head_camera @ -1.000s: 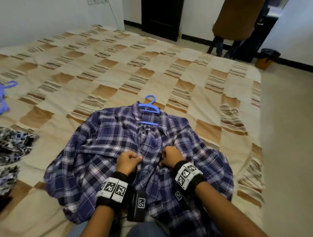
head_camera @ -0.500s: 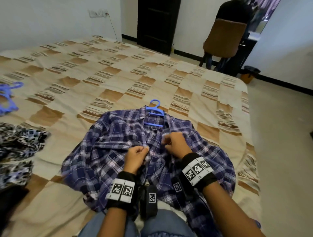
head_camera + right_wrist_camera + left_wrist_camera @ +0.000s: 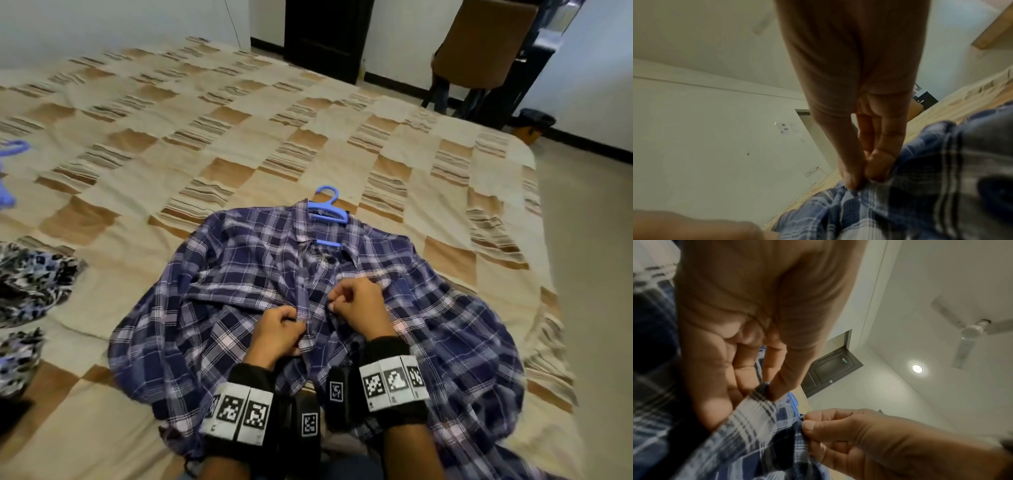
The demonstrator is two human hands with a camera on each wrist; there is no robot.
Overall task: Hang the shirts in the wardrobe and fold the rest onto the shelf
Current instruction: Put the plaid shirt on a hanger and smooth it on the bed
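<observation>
A blue and white plaid shirt point(image 3: 212, 308) lies spread on the bed with a blue plastic hanger point(image 3: 327, 209) inside its collar, the hook pointing away from me. My left hand point(image 3: 279, 334) pinches the left front edge of the shirt point(image 3: 756, 415) at mid-chest. My right hand point(image 3: 356, 303) pinches the opposite front edge point(image 3: 900, 194) between thumb and fingertips. The two hands sit close together over the shirt's opening, a small gap apart. Whether a button is between the fingers is hidden.
The bed point(image 3: 239, 144) has a beige and brown checked cover. A patterned blue-black garment point(image 3: 30, 277) lies at the left edge, with another blue hanger point(image 3: 10, 168) beyond it. A brown chair point(image 3: 479, 44) and a dark door point(image 3: 325, 34) stand past the bed.
Both hands have moved up the shirt front toward the collar, still pinching its two edges. The head view has shifted closer over the shirt.
</observation>
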